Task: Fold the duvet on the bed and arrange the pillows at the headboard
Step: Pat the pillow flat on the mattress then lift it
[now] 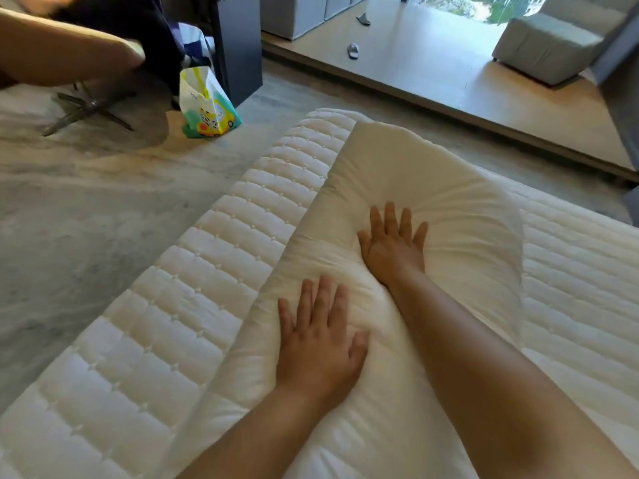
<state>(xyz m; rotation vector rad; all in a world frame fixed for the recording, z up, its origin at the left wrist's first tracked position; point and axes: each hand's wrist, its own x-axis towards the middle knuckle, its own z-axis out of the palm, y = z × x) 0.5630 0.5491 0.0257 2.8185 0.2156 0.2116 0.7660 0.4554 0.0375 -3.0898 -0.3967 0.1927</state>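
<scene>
A cream pillow (pixel 432 174) lies lengthwise on the white quilted mattress (pixel 179 305), close to its left edge. My left hand (pixel 320 344) rests flat on the near part of the pillow, fingers spread. My right hand (pixel 392 243) presses flat into the pillow's middle and dents it, so the fabric wrinkles around the palm. Neither hand grips anything. No duvet or headboard is in view.
Grey marbled floor (pixel 86 209) lies left of the bed. A colourful paper bag (pixel 205 105) stands by a dark cabinet (pixel 238 46). A chair with a metal base (pixel 86 108) is at top left. A raised wooden platform (pixel 432 74) holds slippers (pixel 352 50) and a grey ottoman (pixel 546 46).
</scene>
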